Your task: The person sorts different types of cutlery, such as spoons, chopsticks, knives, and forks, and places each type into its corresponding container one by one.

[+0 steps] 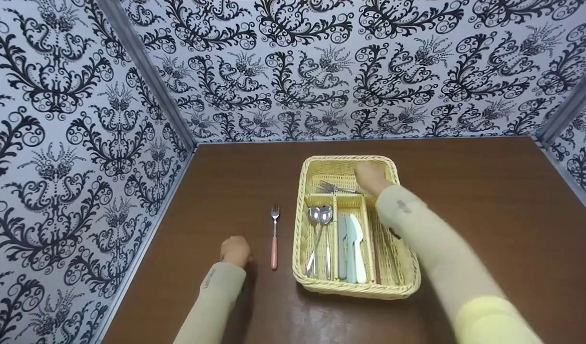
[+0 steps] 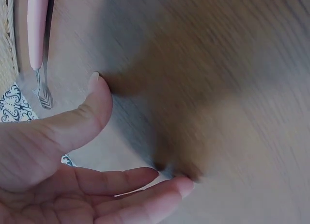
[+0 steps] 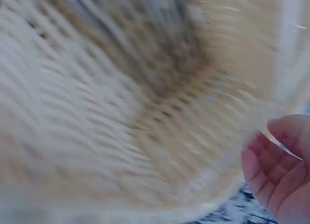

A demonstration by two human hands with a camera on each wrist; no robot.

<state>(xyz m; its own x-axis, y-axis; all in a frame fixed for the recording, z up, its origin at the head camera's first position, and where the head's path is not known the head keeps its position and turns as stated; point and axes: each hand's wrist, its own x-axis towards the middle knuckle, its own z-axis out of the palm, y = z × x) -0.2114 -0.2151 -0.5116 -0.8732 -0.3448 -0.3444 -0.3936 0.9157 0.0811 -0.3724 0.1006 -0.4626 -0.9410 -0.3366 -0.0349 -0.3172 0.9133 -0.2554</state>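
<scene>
A pale yellow woven cutlery basket (image 1: 300, 239) stands on the brown table. My right hand (image 1: 370, 177) is over its far compartment, beside several metal forks (image 1: 338, 188). In the right wrist view that hand (image 3: 278, 166) has loosely bent fingers near the basket's wall, with nothing visible between them. My left hand (image 1: 236, 250) is low over the table, left of a fork with a pink handle (image 1: 274, 251). The left wrist view shows its thumb and fingers (image 2: 140, 204) spread apart and holding nothing, with the pink fork handle (image 2: 37, 30) apart from them.
Spoons (image 1: 320, 215) lie in the basket's left compartment and knives (image 1: 354, 248) in the middle one. Long thin utensils (image 1: 390, 248) lie on the right, partly behind the forearm. Patterned black-and-white panels (image 1: 321, 71) border the table (image 1: 488, 200) at the back and sides.
</scene>
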